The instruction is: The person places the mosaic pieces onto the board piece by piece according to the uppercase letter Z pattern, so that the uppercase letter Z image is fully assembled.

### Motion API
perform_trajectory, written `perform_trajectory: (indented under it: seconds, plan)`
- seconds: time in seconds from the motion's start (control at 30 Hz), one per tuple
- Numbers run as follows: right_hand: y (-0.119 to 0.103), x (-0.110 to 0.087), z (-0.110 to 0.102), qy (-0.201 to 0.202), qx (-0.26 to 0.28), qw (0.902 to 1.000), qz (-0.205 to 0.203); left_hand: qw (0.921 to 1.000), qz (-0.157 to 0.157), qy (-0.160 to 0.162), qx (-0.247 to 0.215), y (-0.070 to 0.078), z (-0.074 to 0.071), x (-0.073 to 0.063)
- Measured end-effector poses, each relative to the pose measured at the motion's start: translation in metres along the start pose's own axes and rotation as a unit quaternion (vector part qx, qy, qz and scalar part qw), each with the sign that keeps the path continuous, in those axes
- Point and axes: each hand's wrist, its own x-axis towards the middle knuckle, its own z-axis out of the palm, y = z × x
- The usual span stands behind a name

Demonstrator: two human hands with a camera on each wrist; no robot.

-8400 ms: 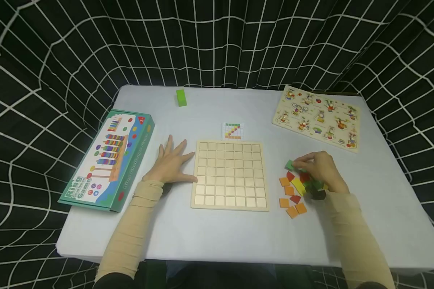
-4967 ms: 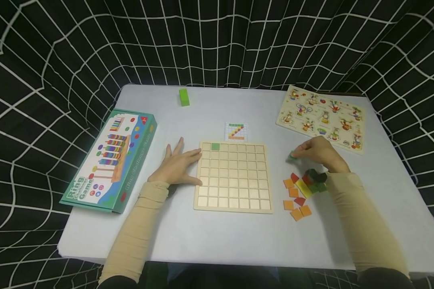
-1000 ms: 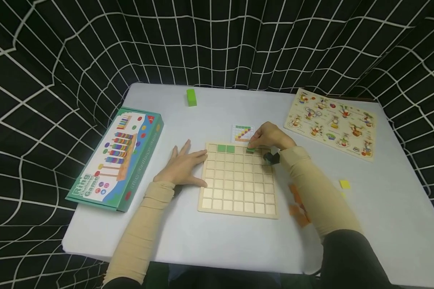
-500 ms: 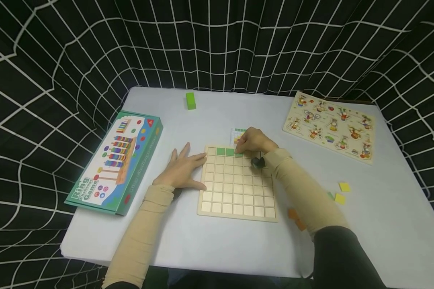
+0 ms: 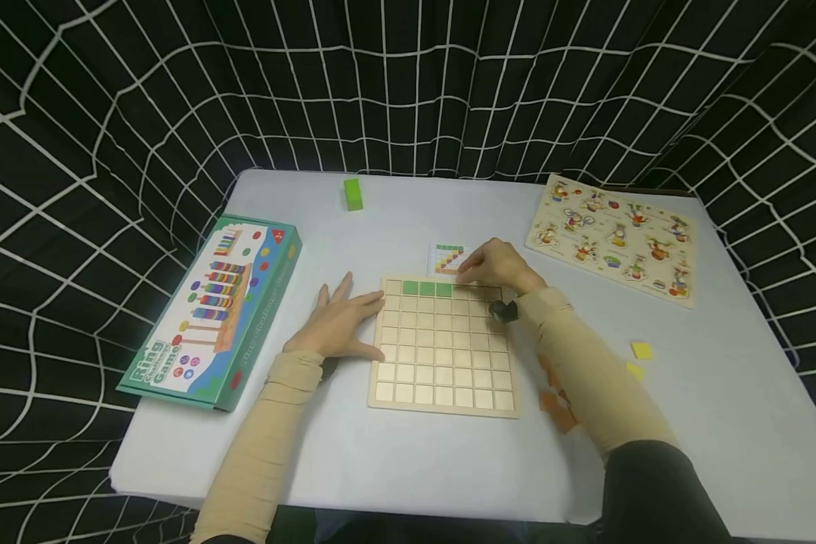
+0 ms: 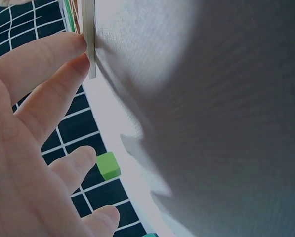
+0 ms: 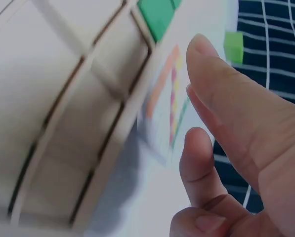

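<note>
A wooden grid board (image 5: pixel 444 347) lies mid-table, with three green square tiles (image 5: pixel 427 289) side by side in its far row. My left hand (image 5: pixel 333 323) is spread at the board's left edge; in the left wrist view two fingertips (image 6: pixel 80 61) touch its side. My right hand (image 5: pixel 499 264) hovers over the far edge, just right of the green tiles. No tile shows between thumb and fingers (image 7: pixel 196 148) in the right wrist view. A small pattern card (image 5: pixel 442 258) lies beyond the board, partly covered by the right hand.
Orange tiles (image 5: pixel 556 408) lie right of the board, partly hidden by my right sleeve. Two yellow tiles (image 5: pixel 642 350) show beyond it. A ring game box (image 5: pixel 211 310) stands left, a green block (image 5: pixel 353 195) far back, an animal puzzle board (image 5: pixel 615 238) back right.
Three green tiles have come onto the bare board one by one, carried by my right hand from the pile. It has just let go of the third and drawn rightward. The left hand stays.
</note>
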Motion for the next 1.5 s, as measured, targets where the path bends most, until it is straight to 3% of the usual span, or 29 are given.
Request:
perform_trajectory:
  seconds: [0.27, 0.73, 0.93, 1.17, 1.5]
  plan:
    - [0.042, -0.030, -0.023, 0.001, 0.001, 0.9994, 0.036, 1.0000, -0.005, -0.006, 0.003, 0.001, 0.000, -0.002]
    - [0.122, -0.103, -0.057, -0.004, -0.011, 0.9931, 0.116, 0.9999, -0.005, -0.001, 0.014, -0.001, -0.003, 0.000]
    - [0.151, -0.133, -0.065, -0.044, -0.002, 0.9893, 0.140, 0.9999, 0.001, -0.001, 0.012, 0.001, -0.003, 0.000]
    - [0.171, -0.156, -0.063, -0.103, -0.040, 0.9844, 0.137, 0.9999, -0.002, -0.003, 0.010, 0.000, -0.001, 0.000]
    - [0.175, -0.168, -0.054, -0.068, -0.034, 0.9872, 0.141, 1.0000, 0.000, -0.001, 0.008, 0.001, -0.001, -0.001]
